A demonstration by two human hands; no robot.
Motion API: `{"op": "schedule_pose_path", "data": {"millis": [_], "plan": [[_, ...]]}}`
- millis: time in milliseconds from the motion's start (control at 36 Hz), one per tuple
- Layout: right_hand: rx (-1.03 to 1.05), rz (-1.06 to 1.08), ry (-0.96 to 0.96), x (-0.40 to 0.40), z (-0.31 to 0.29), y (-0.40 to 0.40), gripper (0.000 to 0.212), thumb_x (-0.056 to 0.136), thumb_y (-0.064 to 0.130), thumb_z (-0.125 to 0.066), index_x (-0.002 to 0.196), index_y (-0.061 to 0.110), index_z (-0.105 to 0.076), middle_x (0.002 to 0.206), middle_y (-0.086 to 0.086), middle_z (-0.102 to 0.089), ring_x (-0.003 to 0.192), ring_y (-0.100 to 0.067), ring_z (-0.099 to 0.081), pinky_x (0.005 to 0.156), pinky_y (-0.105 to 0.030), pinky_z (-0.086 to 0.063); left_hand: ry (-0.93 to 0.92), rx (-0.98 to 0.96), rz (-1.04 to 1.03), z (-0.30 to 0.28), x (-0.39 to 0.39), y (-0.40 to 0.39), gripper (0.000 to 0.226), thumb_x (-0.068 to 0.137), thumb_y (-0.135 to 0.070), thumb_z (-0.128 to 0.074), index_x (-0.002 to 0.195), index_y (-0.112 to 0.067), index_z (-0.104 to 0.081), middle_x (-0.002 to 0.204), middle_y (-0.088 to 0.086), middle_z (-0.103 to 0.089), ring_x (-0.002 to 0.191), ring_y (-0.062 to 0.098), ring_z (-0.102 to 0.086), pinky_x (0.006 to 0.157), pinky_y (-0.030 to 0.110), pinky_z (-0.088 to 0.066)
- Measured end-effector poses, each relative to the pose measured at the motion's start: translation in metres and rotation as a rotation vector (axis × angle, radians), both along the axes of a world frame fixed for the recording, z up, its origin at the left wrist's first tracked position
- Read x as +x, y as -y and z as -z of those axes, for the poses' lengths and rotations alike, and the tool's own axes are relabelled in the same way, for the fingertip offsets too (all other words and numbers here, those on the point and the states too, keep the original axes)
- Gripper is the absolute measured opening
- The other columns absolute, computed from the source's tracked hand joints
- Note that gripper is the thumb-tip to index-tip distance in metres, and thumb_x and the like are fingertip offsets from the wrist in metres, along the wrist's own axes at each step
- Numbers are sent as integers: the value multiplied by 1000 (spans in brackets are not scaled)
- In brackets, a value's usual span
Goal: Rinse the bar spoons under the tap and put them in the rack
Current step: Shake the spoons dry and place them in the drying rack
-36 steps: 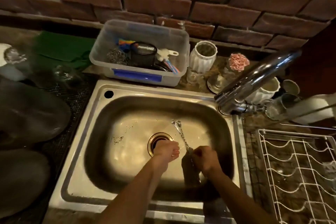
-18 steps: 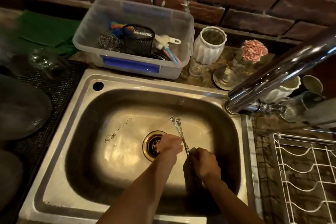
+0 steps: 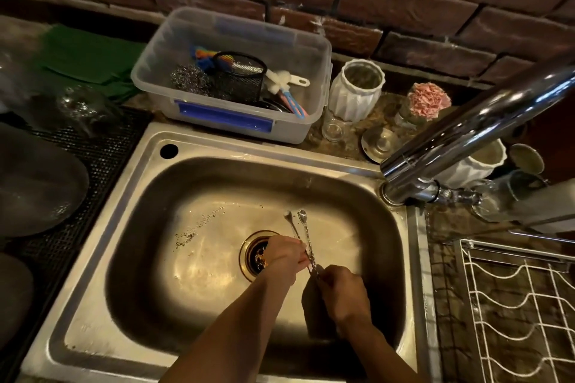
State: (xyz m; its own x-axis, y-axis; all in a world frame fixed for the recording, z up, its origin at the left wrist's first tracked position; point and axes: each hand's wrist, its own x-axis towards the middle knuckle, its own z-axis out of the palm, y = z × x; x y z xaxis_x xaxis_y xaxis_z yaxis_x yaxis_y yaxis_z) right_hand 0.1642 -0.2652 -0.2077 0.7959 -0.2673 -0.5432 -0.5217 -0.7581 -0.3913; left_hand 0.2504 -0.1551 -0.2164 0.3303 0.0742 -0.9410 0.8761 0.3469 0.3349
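Note:
Two thin twisted metal bar spoons point(image 3: 301, 228) are held together low over the steel sink point(image 3: 217, 146), their small bowls pointing away from me. My right hand point(image 3: 343, 292) grips their near ends. My left hand point(image 3: 284, 253) is closed around their stems just above the drain point(image 3: 255, 253). The chrome tap point(image 3: 466, 134) slants up and out of view at the right; no water stream shows. The white wire rack point(image 3: 516, 314) stands at the lower right with nothing in it.
A clear plastic tub point(image 3: 230, 121) with scrubbers, brushes and a mesh cup sits behind the sink. White ribbed jars point(image 3: 356, 90), small glasses and a pink flower stand by the brick wall. Dark plates point(image 3: 37, 180) and a glass lie on a mat at the left.
The view has moved closer over the sink. Both hands stay on the spoons above the drain, shifting only slightly.

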Motion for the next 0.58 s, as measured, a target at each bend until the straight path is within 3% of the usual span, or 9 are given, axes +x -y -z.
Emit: {"op": "schedule_pose_path", "data": {"millis": [83, 139, 250, 333, 389, 444, 472, 528, 583], "plan": [[21, 3, 3, 0, -11, -4, 20, 91, 37, -58, 99, 25, -72, 96, -3, -75, 92, -26, -71, 78, -34, -57, 11, -59, 34, -8, -2, -8, 18, 98, 5, -45, 89, -2, -60, 82, 11, -61, 85, 24, -62, 57, 25, -54], [44, 3, 8, -2, -18, -7, 20, 90, 36, -60, 98, 23, -73, 95, -3, -76, 92, -25, -71, 80, -35, -58, 45, -43, 76, -15, -6, -14, 21, 94, 8, -51, 84, -9, -58, 79, 8, -59, 71, 21, -60, 47, 20, -54], [82, -14, 19, -6, -29, -12, 15, 90, 25, -63, 98, 22, -75, 98, -2, -77, 93, -21, -71, 86, -35, -57, 72, 20, 87, -28, -7, -21, 23, 92, 12, -55, 76, -6, -59, 80, 16, -59, 62, 23, -52, 46, 26, -48], [154, 45, 60, -12, -38, -18, 15, 85, 13, -67, 86, 27, -73, 93, 0, -77, 93, -21, -71, 89, -37, -56, 95, 17, 73, -41, -10, -28, 20, 93, 11, -55, 79, -2, -60, 73, 17, -57, 62, 24, -52, 47, 27, -50], [239, 139, 67, -15, -47, -24, 24, 82, 6, -69, 73, 28, -68, 84, -1, -76, 86, -23, -71, 82, -42, -58, 111, 25, 53, -53, -13, -34, 22, 91, 13, -56, 77, -3, -60, 76, 20, -62, 67, 27, -59, 54, 28, -57], [311, 205, 14, -15, -58, -29, 22, 76, 4, -67, 63, 21, -69, 71, -3, -72, 70, -24, -67, 65, -36, -55, 136, 58, 39, -66, -17, -41, 18, 89, 14, -59, 80, 0, -62, 85, 23, -65, 74, 31, -62, 74, 40, -60], [332, 223, 1, -15, -64, -32, 21, 72, 2, -66, 57, 16, -70, 61, -4, -70, 60, -23, -61, 56, -31, -50, 149, 69, 33, -73, -18, -45, 15, 88, 15, -60, 83, 1, -64, 88, 24, -65, 73, 31, -62, 77, 43, -60], [392, 236, 23, -14, -73, -35, 27, 73, -6, -67, 53, 12, -69, 50, -3, -66, 50, -21, -56, 49, -26, -45, 187, 71, 34, -86, -21, -53, 14, 88, 15, -61, 87, 2, -64, 89, 24, -65, 71, 29, -60, 61, 35, -60], [467, 272, 28, -12, -86, -41, 29, 71, -6, -67, 52, 15, -69, 54, -3, -68, 50, -20, -58, 47, -25, -44, 222, 64, 44, -103, -23, -61, 13, 87, 16, -61, 90, 4, -65, 85, 23, -66, 65, 25, -59, 46, 25, -55]]}}
